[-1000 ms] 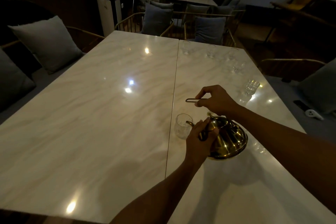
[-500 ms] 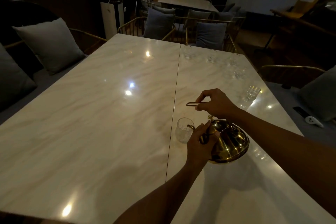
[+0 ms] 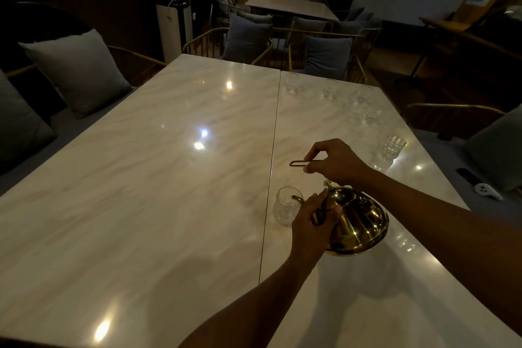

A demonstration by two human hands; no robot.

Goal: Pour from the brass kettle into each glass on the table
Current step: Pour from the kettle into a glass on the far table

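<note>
We hold the brass kettle point(image 3: 358, 223) tipped toward the nearest glass point(image 3: 285, 209), its thin spout point(image 3: 298, 199) at the rim, both on the marble worktop point(image 3: 147, 183) just right of the seam. Our left hand point(image 3: 312, 224) has its fingers curled around the kettle's front by the base of the spout, steadying the body; our right hand point(image 3: 334, 161) pinches the thin wire handle point(image 3: 300, 163) above the lid knob point(image 3: 327, 183).

We judge the kettle rigid and polished, so slippery under the palm, and heavy enough if full that the wire loop will bite the fingers; the handle should carry the weight while the left hand only guides the tilt. Whether it is hot we cannot tell.

The glass looks light and fragile, easily nudged over by the spout. Further clear glasses point(image 3: 391, 147) stand well apart along the right and far edges, hard to see in the dim light.
</note>
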